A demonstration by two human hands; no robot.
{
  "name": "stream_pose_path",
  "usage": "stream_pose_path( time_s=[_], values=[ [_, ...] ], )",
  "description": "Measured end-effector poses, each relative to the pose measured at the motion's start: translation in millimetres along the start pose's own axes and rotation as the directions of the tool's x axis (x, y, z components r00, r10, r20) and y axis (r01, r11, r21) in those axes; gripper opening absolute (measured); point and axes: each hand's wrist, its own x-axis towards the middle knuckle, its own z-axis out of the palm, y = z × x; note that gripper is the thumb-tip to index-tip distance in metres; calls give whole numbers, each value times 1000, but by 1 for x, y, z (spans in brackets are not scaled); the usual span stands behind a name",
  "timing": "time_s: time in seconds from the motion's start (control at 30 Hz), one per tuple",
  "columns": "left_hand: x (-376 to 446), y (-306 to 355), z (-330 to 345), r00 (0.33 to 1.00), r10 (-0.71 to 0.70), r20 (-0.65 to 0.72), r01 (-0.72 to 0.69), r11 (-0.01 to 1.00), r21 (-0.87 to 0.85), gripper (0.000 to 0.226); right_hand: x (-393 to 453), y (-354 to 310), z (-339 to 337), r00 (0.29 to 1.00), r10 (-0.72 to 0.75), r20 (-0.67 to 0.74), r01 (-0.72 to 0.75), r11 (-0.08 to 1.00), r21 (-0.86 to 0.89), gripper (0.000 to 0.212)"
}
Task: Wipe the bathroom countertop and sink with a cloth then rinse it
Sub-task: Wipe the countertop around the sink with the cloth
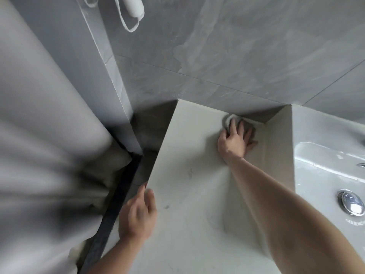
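Head camera, looking steeply down into a grey-tiled bathroom corner. A pale stone-look countertop (189, 155) fills the centre, running from 6 o'clock up to a grey marbled tile wall (237, 56) at 12 o'clock.

The right hand (236, 138), a little to the 2 o'clock side of centre, reaches to the back of the countertop where it meets the wall. Its fingers are spread and pressed flat on a grey cloth (230, 120), which is bunched under the fingertips and blurred; only its edges show around the hand. The bare right forearm stretches back towards 5 o'clock.

The left hand (138, 212), at about 7 o'clock, rests on the countertop's left edge with fingers relaxed and laid over the rim, holding nothing.

At 3 o'clock, past a raised lip of the countertop, lies a glossy white sink (324, 165), wet and shiny. A round chrome drain stopper (351, 202) sits in it near 4 o'clock. Faint grey marks by the stopper are too blurred to read.

The left side, from 8 to 11 o'clock, is taken up by a large blurred grey curtain (45, 135). A dark strip (110, 210) runs along the floor beside it. At 12 o'clock a white handle with a loop strap (132, 8) hangs against the wall.
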Motion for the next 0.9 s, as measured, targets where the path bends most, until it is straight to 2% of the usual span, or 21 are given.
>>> stream_pose_path(
  time_s=[0.1,0.17,0.3,0.33,0.4,0.5,0.6,0.7,0.9],
  values=[
    [-1,-1,-1,1000,13,-15,-13,1000,13,67,-22,-55,15,980,-184,74,183,983,20,64],
    [-1,0,-1,999,16,-28,-15,1000,13,74,-41,-95,26,932,-338,129,335,941,48,62],
    [-1,-1,-1,999,27,-25,-26,999,25,70,-84,-150,58,744,-634,211,633,770,81,46],
    [-1,-1,-1,999,26,-22,-25,999,30,69,-91,-154,62,710,-665,232,669,739,73,45],
    [-1,-2,-1,999,25,-28,-24,999,35,70,-93,-152,61,687,-686,241,696,716,57,46],
    [-1,-2,-1,998,37,-42,-36,999,36,70,-80,-132,54,631,-746,214,740,661,123,55],
    [-2,-2,-2,998,38,-41,-38,999,14,52,-67,-101,38,570,-807,151,777,590,218,43],
    [-2,-1,-2,1000,15,-18,-16,1000,-13,43,-55,-55,15,669,-732,130,697,679,231,40],
    [-3,-3,-2,999,32,-30,-32,999,7,53,-17,43,-22,903,-430,-7,429,899,87,49]
  ],
)
